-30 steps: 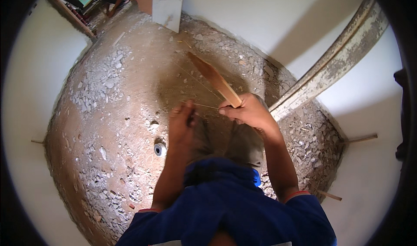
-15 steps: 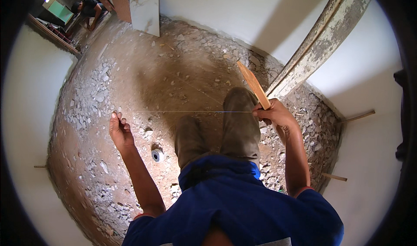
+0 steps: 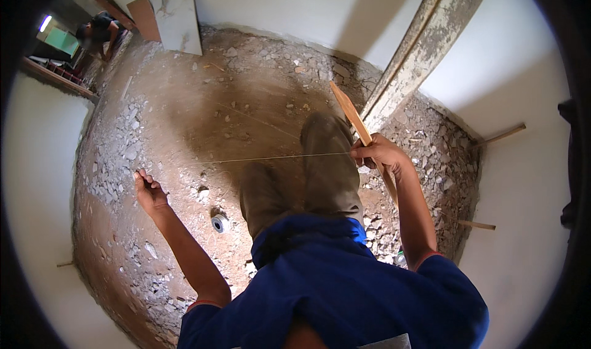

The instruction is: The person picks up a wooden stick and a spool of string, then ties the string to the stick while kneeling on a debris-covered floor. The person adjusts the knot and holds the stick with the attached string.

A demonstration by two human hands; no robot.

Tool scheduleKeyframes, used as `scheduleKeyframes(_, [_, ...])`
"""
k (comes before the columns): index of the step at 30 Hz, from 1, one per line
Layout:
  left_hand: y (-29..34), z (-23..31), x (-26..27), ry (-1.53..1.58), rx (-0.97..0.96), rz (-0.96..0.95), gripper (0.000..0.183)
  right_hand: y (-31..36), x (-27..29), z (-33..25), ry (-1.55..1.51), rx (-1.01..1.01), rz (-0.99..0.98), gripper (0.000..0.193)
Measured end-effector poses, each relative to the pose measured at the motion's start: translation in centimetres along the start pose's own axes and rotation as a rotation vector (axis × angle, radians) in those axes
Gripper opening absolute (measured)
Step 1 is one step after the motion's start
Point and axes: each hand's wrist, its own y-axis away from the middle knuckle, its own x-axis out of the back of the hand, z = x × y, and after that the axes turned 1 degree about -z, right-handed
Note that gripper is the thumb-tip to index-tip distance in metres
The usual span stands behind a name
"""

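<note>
A thin, light string [image 3: 277, 158] runs nearly level across my thighs, between my two hands. My left hand [image 3: 150, 192] pinches its left end with thumb and fingertips; close to those fingers the line is too faint to follow. My right hand [image 3: 383, 154] is wrapped round a flat wooden stake [image 3: 349, 107], whose pointed end slants up and left past my knee. The string meets this hand at thumb and forefinger. On the ground between my left forearm and my leg sits a small white spool [image 3: 220, 223].
Broken rubble [image 3: 129, 143] covers the dirt floor along the walls. A worn post [image 3: 406, 66] leans beyond my right hand. Two sticks jut near the right wall [image 3: 523, 183]. Tile panels [image 3: 178, 20] lean at the back; another person [image 3: 98, 32] crouches by the far doorway.
My left hand has moved left and down, and the string now tilts slightly. The stake has turned in my right hand, showing its lower part below the fist. The view has shifted a little.
</note>
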Motion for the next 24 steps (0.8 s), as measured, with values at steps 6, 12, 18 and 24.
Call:
scheduleKeyframes(6, [-2.3,-1.0,-0.4,-0.077,0.024,0.012,0.016,-0.6,1.2,2.7,-0.09,-0.13,-0.045,0.024])
scheduleKeyframes(12, [-6.4,-3.0,0.8,-0.084,0.064,-0.032,0.016,0.4,1.0,3.5,-0.084,-0.068,-0.067,0.023])
scheduleKeyframes(18, [0.3,-6.3,-2.5,-1.086,0.253,-0.21,0.043,-0.6,-4.0,1.0,-0.138,0.093,0.18,0.019])
scheduleKeyframes(24, [21.7,-9.7,-13.3,-1.276,0.348,-0.681,0.056,-2.9,-12.1,-2.6,0.298,0.371,0.084,0.024])
